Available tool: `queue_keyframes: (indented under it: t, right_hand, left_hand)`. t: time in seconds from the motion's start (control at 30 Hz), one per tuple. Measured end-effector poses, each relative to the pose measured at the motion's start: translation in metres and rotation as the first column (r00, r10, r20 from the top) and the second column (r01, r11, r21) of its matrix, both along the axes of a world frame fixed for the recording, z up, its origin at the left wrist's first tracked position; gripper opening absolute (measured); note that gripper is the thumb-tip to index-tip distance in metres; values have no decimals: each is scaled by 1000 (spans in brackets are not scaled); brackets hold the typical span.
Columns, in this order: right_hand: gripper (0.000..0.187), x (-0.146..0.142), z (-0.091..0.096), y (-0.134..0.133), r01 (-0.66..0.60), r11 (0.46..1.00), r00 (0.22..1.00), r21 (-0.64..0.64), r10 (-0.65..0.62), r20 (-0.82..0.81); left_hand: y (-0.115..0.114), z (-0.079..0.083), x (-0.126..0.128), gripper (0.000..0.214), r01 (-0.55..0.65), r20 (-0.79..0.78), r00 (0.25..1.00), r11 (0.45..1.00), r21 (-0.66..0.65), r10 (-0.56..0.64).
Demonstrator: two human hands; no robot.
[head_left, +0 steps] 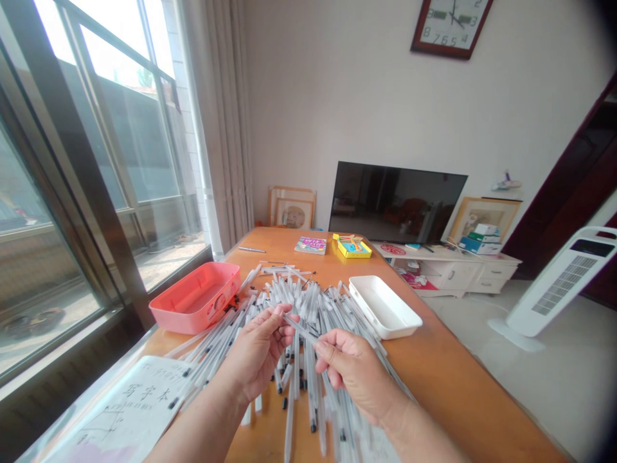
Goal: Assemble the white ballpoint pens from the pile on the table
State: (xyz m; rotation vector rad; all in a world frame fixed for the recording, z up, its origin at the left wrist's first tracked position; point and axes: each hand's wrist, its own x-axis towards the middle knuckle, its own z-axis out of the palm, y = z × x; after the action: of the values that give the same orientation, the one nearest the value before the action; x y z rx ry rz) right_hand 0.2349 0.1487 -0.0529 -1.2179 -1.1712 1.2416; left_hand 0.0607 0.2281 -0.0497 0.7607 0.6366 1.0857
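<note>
A large heap of clear plastic pens (308, 308) with black tips covers the middle of the wooden table (448, 386). Both hands hover over its near side. My left hand (258, 350) and my right hand (354, 370) pinch the two ends of one clear pen (299, 329), which lies slanted between them just above the heap. The fingers of both hands are closed round it.
A pink plastic tray (195, 297) sits left of the heap and a white rectangular tray (383, 307) right of it. A paper sheet with writing (130, 411) lies at the near left. Books and a yellow box (354, 246) stand at the far table edge. A window runs along the left; a white fan (554, 283) stands right.
</note>
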Motion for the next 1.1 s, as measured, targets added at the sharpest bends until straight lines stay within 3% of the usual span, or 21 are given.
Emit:
queue_keyframes:
  t: [0.1, 0.23, 0.37, 0.47, 0.53, 0.6, 0.7, 0.8, 0.9, 1.0, 1.1]
  right_hand:
    - [31, 1, -3, 2, 16, 1000, 998, 9, -16, 61]
    - [26, 5, -11, 6, 137, 980, 914, 142, -180, 364]
    - [22, 8, -14, 6, 156, 925, 659, 345, -358, 662]
    - [18, 8, -14, 4, 109, 920, 461, 377, -383, 801]
    - [16, 7, -15, 4, 106, 919, 349, 380, -392, 851]
    - [15, 7, -16, 4, 114, 919, 259, 377, -394, 882]
    - [13, 6, -17, 4, 123, 928, 193, 350, -369, 909]
    - [13, 6, -16, 3, 121, 943, 224, 309, -329, 917]
    - [13, 9, -15, 4, 132, 949, 283, 287, -314, 906]
    - [15, 19, -14, 9, 195, 939, 290, 284, -332, 897]
    - [12, 32, -16, 15, 283, 919, 270, 275, -352, 896]
  left_hand:
    - [1, 0, 0, 24, -15, -10, 1000, 1000, 17, 15]
    - [7, 2, -5, 29, -190, -24, 981, 977, 94, 193]
    - [18, 7, -17, 31, -468, -3, 879, 865, 178, 476]
    - [26, 9, -26, 31, -605, 15, 787, 767, 211, 617]
    - [29, 8, -31, 31, -645, 25, 754, 733, 217, 656]
    - [29, 6, -32, 31, -629, -14, 758, 737, 250, 652]
    - [25, 0, -27, 33, -495, -219, 783, 796, 348, 583]
    - [18, -10, -16, 35, -288, -470, 734, 851, 438, 490]
    - [12, -20, -8, 35, -152, -620, 628, 855, 495, 470]
    - [8, -26, -3, 36, -73, -675, 547, 831, 551, 495]
    - [4, -30, 0, 39, -20, -680, 546, 819, 573, 489]
